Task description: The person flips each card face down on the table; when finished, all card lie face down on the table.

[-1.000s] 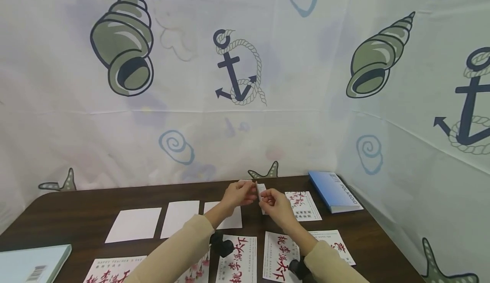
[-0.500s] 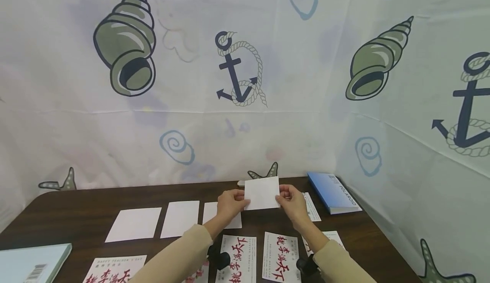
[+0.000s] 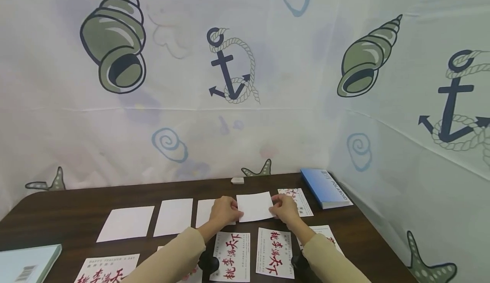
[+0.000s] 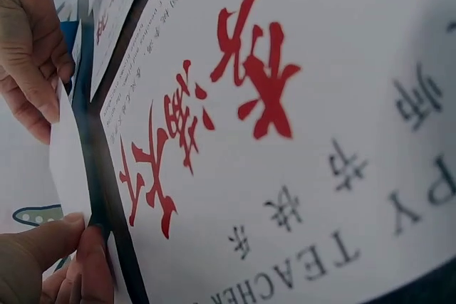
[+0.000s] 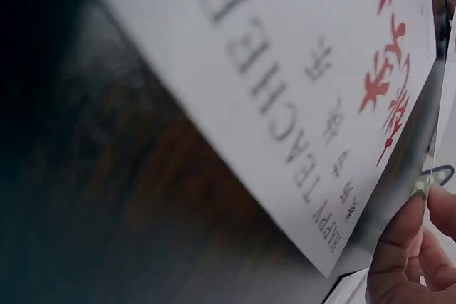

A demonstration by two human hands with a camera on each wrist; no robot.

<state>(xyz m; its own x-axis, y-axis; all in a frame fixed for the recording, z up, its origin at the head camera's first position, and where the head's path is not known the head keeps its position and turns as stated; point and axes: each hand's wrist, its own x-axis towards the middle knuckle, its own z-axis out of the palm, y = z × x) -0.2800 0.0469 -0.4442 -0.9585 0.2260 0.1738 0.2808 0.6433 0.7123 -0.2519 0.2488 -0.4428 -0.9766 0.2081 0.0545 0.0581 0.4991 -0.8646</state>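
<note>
A white card [image 3: 255,207], blank side facing me, is held by both hands near the back of the table. Its left edge is pinched between thumb and fingers of my left hand [image 3: 223,210]. My right hand [image 3: 286,210] pinches the right edge. In the left wrist view the card [image 4: 70,165] appears nearly edge-on between the two hands. Right of it lies a card with red blossoms [image 3: 300,201], partly covered by my right hand. On the left, a blank white card [image 3: 206,210] is partly hidden by my left hand.
Blank cards [image 3: 173,217] lie farther left on the dark table [image 3: 95,196]. Cards with red characters [image 3: 274,253] form the front row, partly under my forearms. A blue POLAROID book [image 3: 325,188] lies back right, a pale book [image 3: 28,261] front left, a small white block [image 3: 237,180] behind.
The card, seen edge-on between my hands a second ago, was turned with its blank face toward me. Since then both hands have lowered it toward the table. The view has shifted slightly.
</note>
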